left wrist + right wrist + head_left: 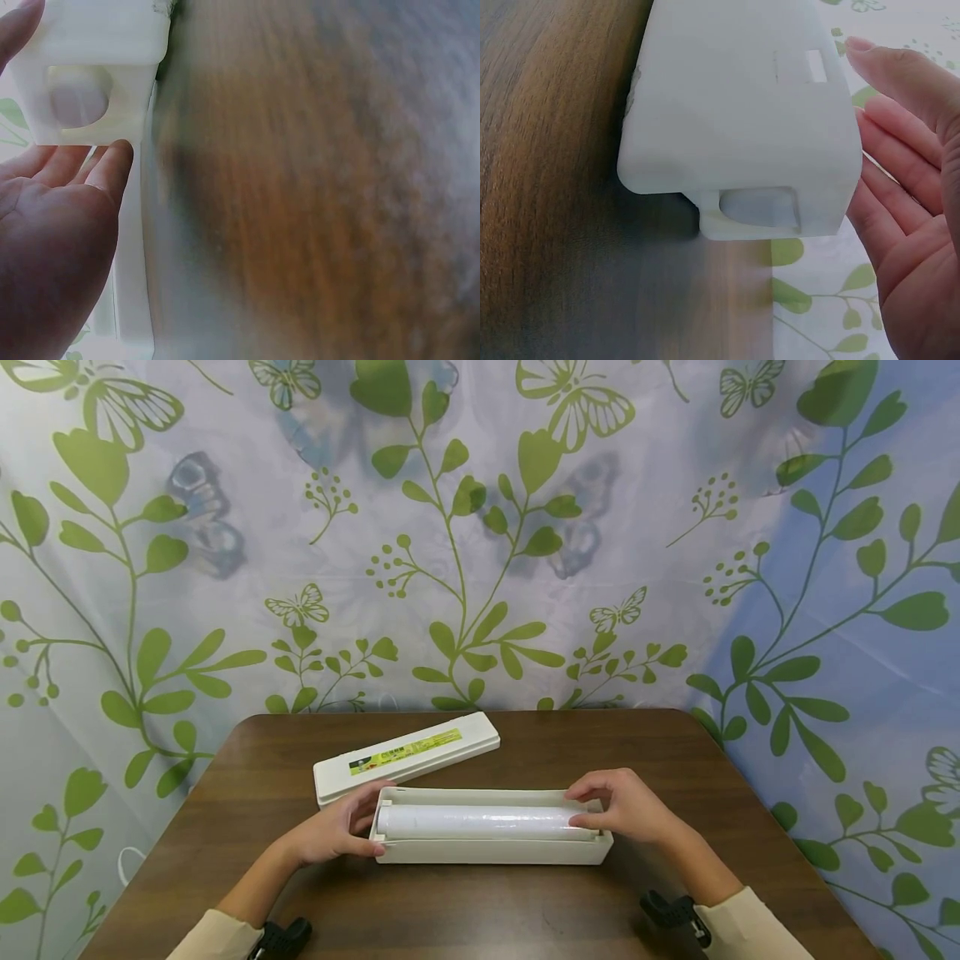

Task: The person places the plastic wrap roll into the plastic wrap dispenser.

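Observation:
A long white cling film dispenser box (pixel 495 852) sits lidless on the table, with a roll of cling film (pixel 480 821) lying inside it. My left hand (pixel 330 828) holds the box's left end, thumb at the front corner and fingers toward the back. In the left wrist view, those fingers (pixel 112 176) touch the box end (pixel 90 135). At the right end, my right hand (pixel 628 806) is over the box, its thumb by the roll and its fingers near the back rim. The right wrist view shows its fingers fairly straight beside the box (pixel 735 112).
Behind the box lies its white lid (pixel 405 757), slanted, with a green and yellow label; its left end is close to the left hand. Everything rests on a brown wooden table (pixel 480 910). A leaf-patterned curtain (pixel 480 568) hangs behind the table's back edge.

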### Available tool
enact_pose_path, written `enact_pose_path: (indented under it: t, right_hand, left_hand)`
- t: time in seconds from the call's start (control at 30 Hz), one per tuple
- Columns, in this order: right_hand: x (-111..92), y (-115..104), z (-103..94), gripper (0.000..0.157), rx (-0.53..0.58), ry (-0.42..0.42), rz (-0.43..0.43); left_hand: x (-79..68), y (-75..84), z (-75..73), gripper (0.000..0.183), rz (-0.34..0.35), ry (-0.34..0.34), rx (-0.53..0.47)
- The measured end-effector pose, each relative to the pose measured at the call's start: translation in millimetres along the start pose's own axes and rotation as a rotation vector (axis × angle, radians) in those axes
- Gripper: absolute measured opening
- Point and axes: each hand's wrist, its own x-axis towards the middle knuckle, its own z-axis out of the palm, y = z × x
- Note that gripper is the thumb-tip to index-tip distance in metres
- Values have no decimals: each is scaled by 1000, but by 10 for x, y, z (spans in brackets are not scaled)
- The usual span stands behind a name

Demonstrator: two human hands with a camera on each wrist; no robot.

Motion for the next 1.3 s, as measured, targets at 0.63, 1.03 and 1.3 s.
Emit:
enact_pose_path:
  t: [0.63, 1.03, 1.3]
  right_hand:
    - [-20, 49, -35, 25, 4, 122, 1]
    - [-58, 139, -58, 31, 48, 164, 6]
    - [-92, 215, -45, 35, 130, 203, 28]
  left_hand:
    - [1, 11, -2, 93, -10, 2, -11]
    - [17, 45, -12, 99, -13, -12, -26]
    - [-14, 39, -20, 101, -12, -1, -33]
